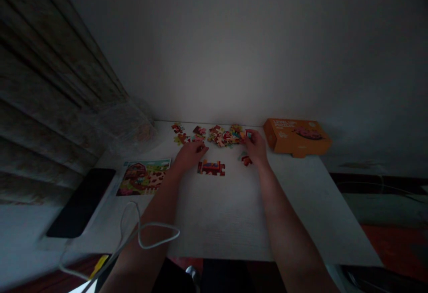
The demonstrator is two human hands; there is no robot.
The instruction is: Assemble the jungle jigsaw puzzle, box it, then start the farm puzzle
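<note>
On my distant feed, a pale table [217,221] spreads all around the joined puzzle strip [211,168], my landmark. Beyond the strip and well to its right sits the orange box [284,139]; left of the strip, the picture card [143,177] lies flat. Now the hands: I see the left hand [189,155] just beyond the strip's left end, fingers curled close together; whether they pinch anything, I can't tell in this gloom. The right hand [257,148] is beyond the strip and off to its right, thumb and fingers clamped on a puzzle piece [248,135]. Straight beyond the strip, there's the heap of loose pieces [220,138], right by those fingertips. And here's the key relation: the strip's long axis runs left to right, it lies on the near side of both hands, and the left is closer. Smallest of all, that pinched piece is beyond the strip, to its right, well apart from it.
</note>
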